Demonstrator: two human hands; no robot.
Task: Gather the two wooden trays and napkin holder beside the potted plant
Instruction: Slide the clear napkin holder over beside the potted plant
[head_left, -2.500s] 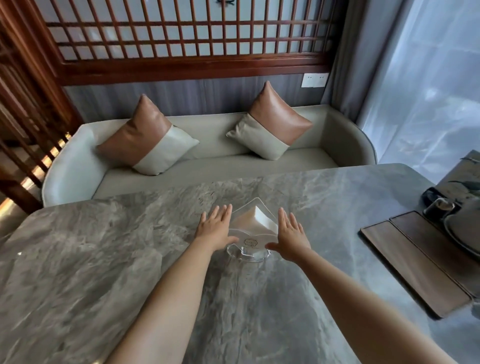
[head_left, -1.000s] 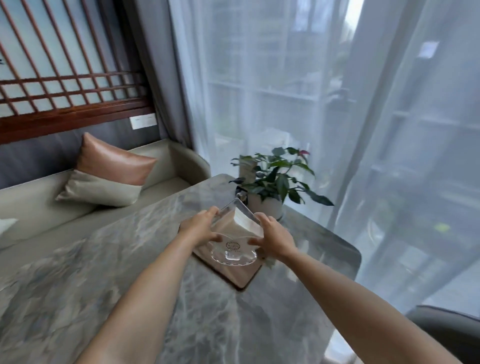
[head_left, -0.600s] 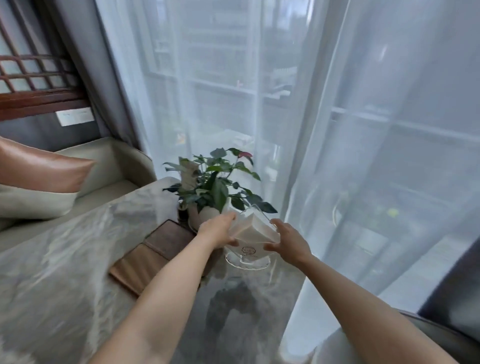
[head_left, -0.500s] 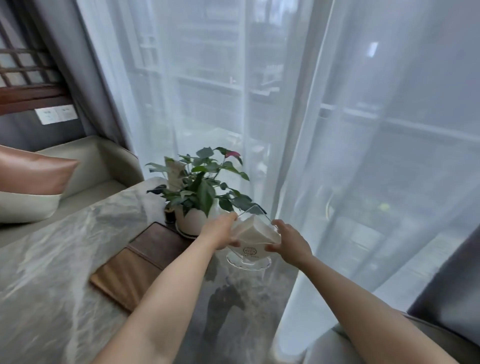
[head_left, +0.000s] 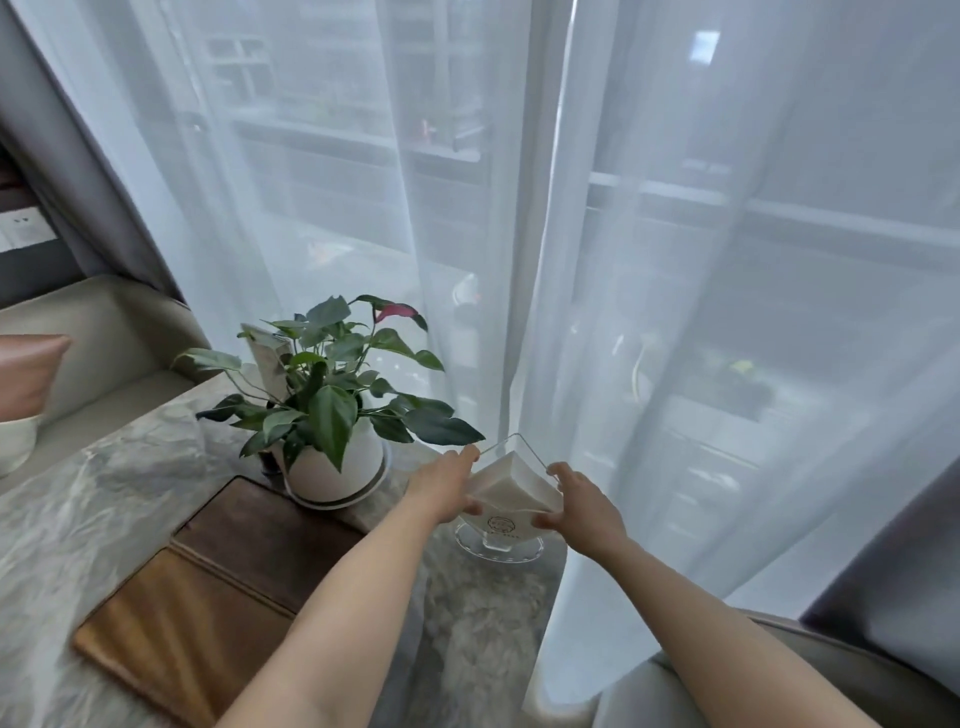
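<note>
The napkin holder (head_left: 503, 512), a clear stand packed with white napkins, sat right of centre in the frame, its round foot on or just above the table (head_left: 104, 499) near the right edge; contact could not be told. The left hand (head_left: 445, 488) pressed its left side and the right hand (head_left: 582, 506) its right side, fingers of both closed against the clear walls, so the holder was clamped between them.

Just to its left stood the potted plant (head_left: 332, 415) in a white pot, close but apart from the holder. The two wooden trays (head_left: 218, 587) lay side by side in the lower left of the frame, the darker one nearly touching the pot's saucer, the lighter one nearer the camera. Judged from this, the trays were already in place and the holder was the last piece; what remained was to set it down firmly and let go.

A broad leaf reached out over the left hand's fingertips and could be brushed. The sheer curtain (head_left: 649, 312) hung right behind and beside the holder, at the table's edge, leaving little margin on that side. A sofa (head_left: 93, 332) with a cushion showed at far left.
</note>
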